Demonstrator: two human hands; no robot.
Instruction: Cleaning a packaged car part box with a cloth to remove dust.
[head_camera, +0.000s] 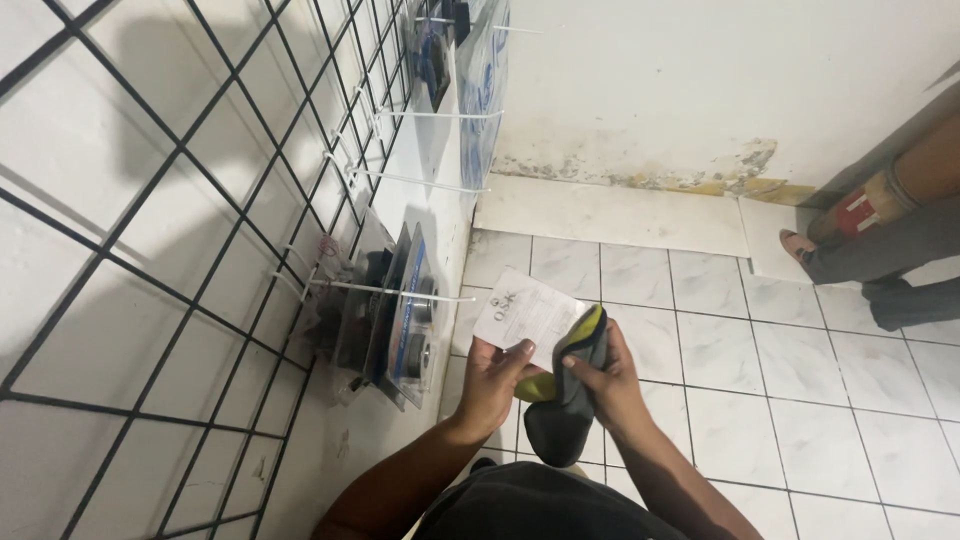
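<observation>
Seen from above, a person stands on a floor of pale marbled ceramic tiles (720, 350) beside a black wire grid display panel (200, 200) fixed to a white wall. The left hand (495, 380) pinches a white paper slip with dark handwriting (528, 312): the thumb lies across its lower edge, the other fingers are curled behind it, and the sheet rises above the fingertips, tilted toward the wall. The same hand's palm touches the yellow-green end of a dark grey rubbery shoe insole with a yellow-green rim (570, 395). The right hand (605, 385) is clamped on that insole near its middle, fingers wrapped over the front face, thumb hidden behind; the yellow-tipped end pokes up above the knuckles, just beside the slip, while the rounded grey end hangs below both hands in front of the person's dark shirt. Clear plastic blister packs holding dark round parts (400, 310) hang from white pegs on the grid, near the left hand. At the far right, a second person's leg in grey trousers (880, 250) crosses the tiles, well apart from the hands.
</observation>
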